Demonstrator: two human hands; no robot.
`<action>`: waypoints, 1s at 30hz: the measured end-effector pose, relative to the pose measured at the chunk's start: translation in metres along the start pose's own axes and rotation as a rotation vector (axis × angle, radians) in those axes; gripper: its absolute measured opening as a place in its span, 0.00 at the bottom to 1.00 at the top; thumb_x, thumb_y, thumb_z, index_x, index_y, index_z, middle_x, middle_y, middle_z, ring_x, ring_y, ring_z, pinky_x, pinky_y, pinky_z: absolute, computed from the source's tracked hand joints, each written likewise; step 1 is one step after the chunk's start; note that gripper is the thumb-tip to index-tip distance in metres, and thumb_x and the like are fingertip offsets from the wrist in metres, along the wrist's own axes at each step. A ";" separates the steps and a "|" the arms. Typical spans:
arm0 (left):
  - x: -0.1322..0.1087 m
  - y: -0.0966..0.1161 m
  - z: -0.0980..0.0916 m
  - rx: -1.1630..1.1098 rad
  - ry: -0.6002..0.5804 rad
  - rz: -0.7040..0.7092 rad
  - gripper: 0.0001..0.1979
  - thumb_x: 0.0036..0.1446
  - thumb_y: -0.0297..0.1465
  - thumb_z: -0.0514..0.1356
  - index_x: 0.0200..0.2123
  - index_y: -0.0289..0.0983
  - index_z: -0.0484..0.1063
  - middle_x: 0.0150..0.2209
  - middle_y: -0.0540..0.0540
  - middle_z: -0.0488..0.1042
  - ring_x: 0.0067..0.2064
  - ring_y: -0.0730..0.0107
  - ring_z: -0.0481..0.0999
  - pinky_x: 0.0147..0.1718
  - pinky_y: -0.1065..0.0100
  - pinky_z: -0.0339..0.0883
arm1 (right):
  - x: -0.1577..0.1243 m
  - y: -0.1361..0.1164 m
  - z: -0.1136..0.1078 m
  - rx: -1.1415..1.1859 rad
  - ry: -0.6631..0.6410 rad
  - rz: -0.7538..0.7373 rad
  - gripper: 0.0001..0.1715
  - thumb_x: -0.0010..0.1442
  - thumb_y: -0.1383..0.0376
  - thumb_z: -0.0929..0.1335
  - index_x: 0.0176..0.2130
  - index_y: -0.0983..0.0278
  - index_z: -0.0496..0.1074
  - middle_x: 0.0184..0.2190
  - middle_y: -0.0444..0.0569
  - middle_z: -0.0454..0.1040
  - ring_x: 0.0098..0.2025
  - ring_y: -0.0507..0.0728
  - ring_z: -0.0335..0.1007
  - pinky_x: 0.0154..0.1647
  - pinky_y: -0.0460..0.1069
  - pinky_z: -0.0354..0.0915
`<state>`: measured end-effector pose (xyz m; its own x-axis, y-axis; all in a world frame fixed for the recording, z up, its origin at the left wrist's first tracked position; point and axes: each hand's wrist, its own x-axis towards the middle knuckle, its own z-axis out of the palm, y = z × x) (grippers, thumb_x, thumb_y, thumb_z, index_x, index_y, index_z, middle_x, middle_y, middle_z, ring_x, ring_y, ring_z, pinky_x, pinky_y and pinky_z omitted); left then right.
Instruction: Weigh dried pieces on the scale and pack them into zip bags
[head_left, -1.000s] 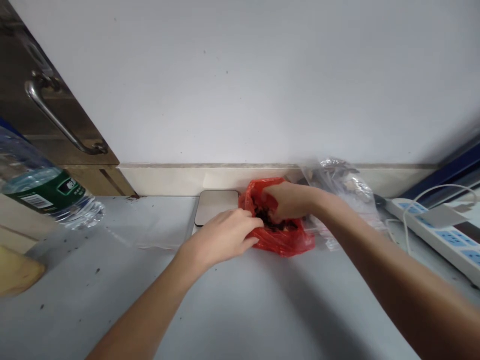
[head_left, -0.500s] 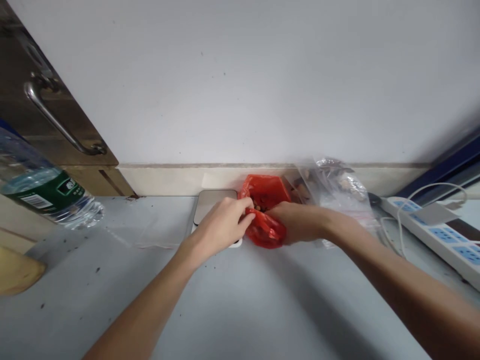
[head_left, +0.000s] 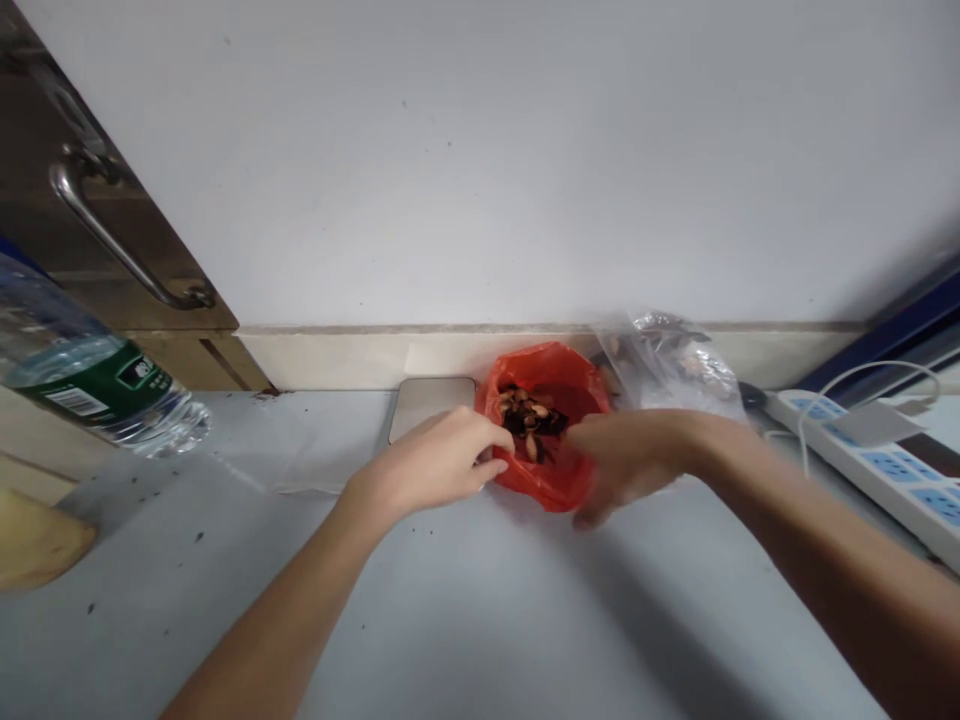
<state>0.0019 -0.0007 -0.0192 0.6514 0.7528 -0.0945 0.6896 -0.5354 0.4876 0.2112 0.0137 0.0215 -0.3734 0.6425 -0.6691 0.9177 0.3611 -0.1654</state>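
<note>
While the red bag is lying between, our left grip is pinching its rim; our right grip, we cannot tell.

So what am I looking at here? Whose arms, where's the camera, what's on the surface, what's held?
No machine here: those are a person's bare hands. One camera, worn on that person's head, looks forward and down, so the forearms enter from the bottom.

On the grey counter is an open red plastic bag with dry brown pieces inside. The left hand has its fingers at the rim and appears to hold it. The right hand is blurred at the other side; I can't tell whether it grips.

Around them: a flat scale-like pad, clear bags, a power strip and, far left, a water bottle.
</note>
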 end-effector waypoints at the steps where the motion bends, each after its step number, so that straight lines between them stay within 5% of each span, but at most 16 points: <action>1: 0.000 -0.001 0.002 0.005 -0.019 0.014 0.12 0.64 0.26 0.55 0.32 0.39 0.78 0.29 0.49 0.75 0.30 0.68 0.71 0.29 0.67 0.58 | 0.000 0.001 -0.002 0.036 0.001 -0.034 0.19 0.56 0.68 0.73 0.21 0.61 0.63 0.20 0.38 0.60 0.22 0.50 0.53 0.25 0.49 0.50; 5: 0.001 -0.002 0.005 -0.014 -0.050 0.031 0.15 0.67 0.27 0.52 0.36 0.40 0.79 0.35 0.46 0.78 0.35 0.65 0.75 0.33 0.67 0.63 | 0.009 0.000 -0.013 0.081 0.259 0.086 0.15 0.66 0.71 0.63 0.32 0.62 0.77 0.27 0.45 0.72 0.28 0.53 0.63 0.28 0.48 0.55; 9: -0.002 -0.004 -0.001 -0.021 -0.045 0.024 0.16 0.68 0.28 0.50 0.38 0.40 0.80 0.36 0.46 0.79 0.34 0.65 0.75 0.32 0.67 0.62 | 0.033 -0.016 -0.012 0.063 0.346 0.230 0.10 0.61 0.65 0.70 0.44 0.64 0.79 0.39 0.54 0.81 0.38 0.60 0.77 0.31 0.48 0.62; 14: -0.008 -0.010 -0.012 -0.036 0.046 -0.020 0.16 0.68 0.30 0.51 0.44 0.41 0.80 0.38 0.46 0.79 0.33 0.66 0.75 0.31 0.67 0.63 | 0.061 -0.032 -0.005 0.068 0.345 0.297 0.41 0.58 0.63 0.74 0.68 0.62 0.66 0.60 0.64 0.75 0.54 0.69 0.78 0.40 0.52 0.71; 22: -0.025 -0.020 -0.040 0.001 0.168 -0.081 0.18 0.67 0.35 0.52 0.51 0.44 0.80 0.45 0.47 0.82 0.41 0.62 0.78 0.38 0.66 0.68 | 0.064 -0.018 -0.007 0.062 0.416 0.288 0.21 0.60 0.77 0.64 0.47 0.68 0.81 0.40 0.61 0.84 0.41 0.63 0.82 0.33 0.49 0.67; 30: -0.052 -0.049 -0.064 0.046 0.050 -0.463 0.25 0.64 0.46 0.55 0.60 0.46 0.76 0.55 0.44 0.81 0.51 0.55 0.80 0.46 0.64 0.70 | 0.025 -0.016 -0.033 0.129 0.482 0.144 0.16 0.52 0.77 0.68 0.36 0.60 0.79 0.33 0.46 0.80 0.34 0.56 0.75 0.27 0.46 0.61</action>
<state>-0.0863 0.0107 0.0177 0.2563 0.9334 -0.2510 0.9184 -0.1541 0.3644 0.1830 0.0461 0.0315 -0.2337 0.9290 -0.2869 0.9623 0.1788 -0.2048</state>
